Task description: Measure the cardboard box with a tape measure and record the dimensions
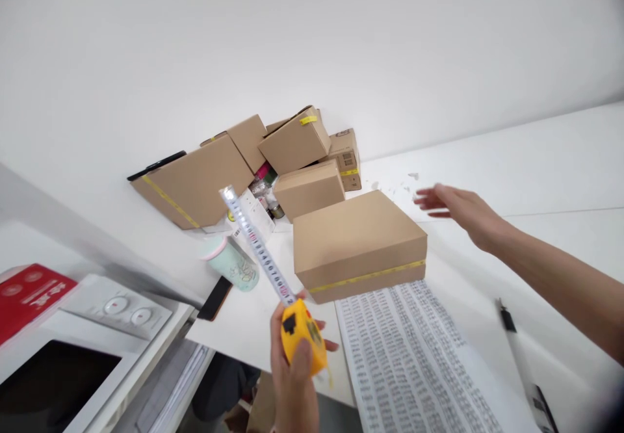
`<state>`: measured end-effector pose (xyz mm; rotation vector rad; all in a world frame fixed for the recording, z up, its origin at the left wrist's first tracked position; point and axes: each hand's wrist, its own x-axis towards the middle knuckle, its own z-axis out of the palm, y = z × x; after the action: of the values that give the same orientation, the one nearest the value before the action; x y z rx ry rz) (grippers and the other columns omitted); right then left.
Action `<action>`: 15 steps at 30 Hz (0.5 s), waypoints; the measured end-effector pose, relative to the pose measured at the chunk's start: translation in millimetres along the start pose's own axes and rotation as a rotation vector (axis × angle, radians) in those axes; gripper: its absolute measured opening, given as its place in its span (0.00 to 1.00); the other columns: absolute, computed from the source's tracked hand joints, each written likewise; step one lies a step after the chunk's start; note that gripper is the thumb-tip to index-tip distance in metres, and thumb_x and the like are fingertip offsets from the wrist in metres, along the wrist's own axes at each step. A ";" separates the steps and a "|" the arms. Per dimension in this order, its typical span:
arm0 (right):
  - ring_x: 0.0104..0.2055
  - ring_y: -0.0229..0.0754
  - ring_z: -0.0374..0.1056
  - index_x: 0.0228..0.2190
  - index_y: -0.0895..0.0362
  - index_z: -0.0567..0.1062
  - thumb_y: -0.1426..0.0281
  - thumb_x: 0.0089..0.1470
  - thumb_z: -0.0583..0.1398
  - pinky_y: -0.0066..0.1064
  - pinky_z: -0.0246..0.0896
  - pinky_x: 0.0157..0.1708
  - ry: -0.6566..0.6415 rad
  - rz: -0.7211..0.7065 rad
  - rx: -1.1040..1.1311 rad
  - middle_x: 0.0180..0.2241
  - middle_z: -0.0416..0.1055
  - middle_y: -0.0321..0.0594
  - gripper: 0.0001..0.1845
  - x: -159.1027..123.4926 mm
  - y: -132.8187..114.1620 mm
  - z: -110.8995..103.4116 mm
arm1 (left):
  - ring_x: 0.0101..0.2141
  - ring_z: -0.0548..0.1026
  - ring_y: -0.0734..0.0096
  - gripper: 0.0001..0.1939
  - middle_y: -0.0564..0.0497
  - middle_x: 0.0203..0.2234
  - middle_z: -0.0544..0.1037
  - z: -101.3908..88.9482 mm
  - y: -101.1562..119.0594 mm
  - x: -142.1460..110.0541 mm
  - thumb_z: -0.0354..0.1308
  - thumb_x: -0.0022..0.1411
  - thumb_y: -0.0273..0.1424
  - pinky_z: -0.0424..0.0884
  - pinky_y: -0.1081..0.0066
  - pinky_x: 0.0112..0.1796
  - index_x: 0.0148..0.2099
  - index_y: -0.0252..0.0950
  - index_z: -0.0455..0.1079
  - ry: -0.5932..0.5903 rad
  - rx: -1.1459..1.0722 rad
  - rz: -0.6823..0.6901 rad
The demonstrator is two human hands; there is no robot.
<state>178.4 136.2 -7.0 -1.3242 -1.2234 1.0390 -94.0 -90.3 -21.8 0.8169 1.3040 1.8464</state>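
Observation:
My left hand [295, 371] is wrapped round a yellow tape measure [305, 335]. Its silver blade [260, 251] sticks out up and to the left, the end free in the air. Right of the tape measure, a closed flat cardboard box [358, 241] with a yellow strip along its side lies on the table, overlapping the top of a printed sheet [409, 361]. To the right of that box my right hand [453, 209] hovers above the white tabletop, fingers stretched out and holding nothing.
Several cardboard boxes [295, 144] stand against the wall at the back. A mint-green tumbler [233, 264] and a dark flat object [214, 298] are near the table's left edge. A microwave [58, 368] stands lower left. A pen [519, 348] lies at right, scraps [413, 175] behind.

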 end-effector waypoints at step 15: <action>0.54 0.58 0.70 0.55 0.48 0.75 0.46 0.54 0.62 0.48 0.72 0.48 -0.152 -0.177 -0.253 0.58 0.72 0.43 0.32 -32.4 -39.3 4.3 | 0.33 0.78 0.62 0.24 0.39 0.56 0.72 -2.0 45.2 87.3 0.67 0.53 0.45 0.78 0.67 0.25 0.48 0.34 0.73 -0.249 -0.038 -0.075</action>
<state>165.7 103.5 30.2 -1.3166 -1.5986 0.8926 -151.5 -28.5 28.6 0.9324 1.1240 1.6469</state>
